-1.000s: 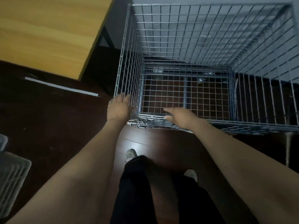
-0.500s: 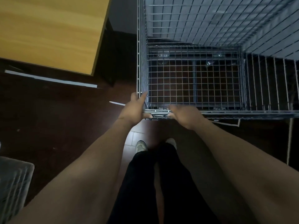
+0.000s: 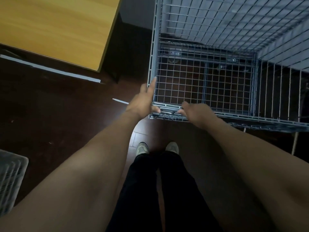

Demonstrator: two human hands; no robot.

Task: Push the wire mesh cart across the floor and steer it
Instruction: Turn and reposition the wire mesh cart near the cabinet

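Observation:
The wire mesh cart [image 3: 250,118] is a tall open-topped cage of grey metal grid, seen from above on a dark floor. It fills the upper right of the view and holds nothing. My left hand [image 3: 143,104] grips its near left corner, thumb under the top rail and index finger lying along the left side. My right hand [image 3: 197,113] is curled over the near top rail a little to the right of the left hand. Both arms reach forward from the bottom of the view.
A yellow wooden tabletop [image 3: 55,29] stands to the left of the cart, its dark leg [image 3: 117,71] close to the cart's left side. A grey plastic crate [image 3: 10,180] sits at the lower left. Light strips [image 3: 50,68] lie on the dark wood floor. My feet [image 3: 157,148] stand behind the cart.
The cart has swung so its left side now runs straight ahead, closer to the table. Both hands went from resting on the rail to gripping it at the near left corner.

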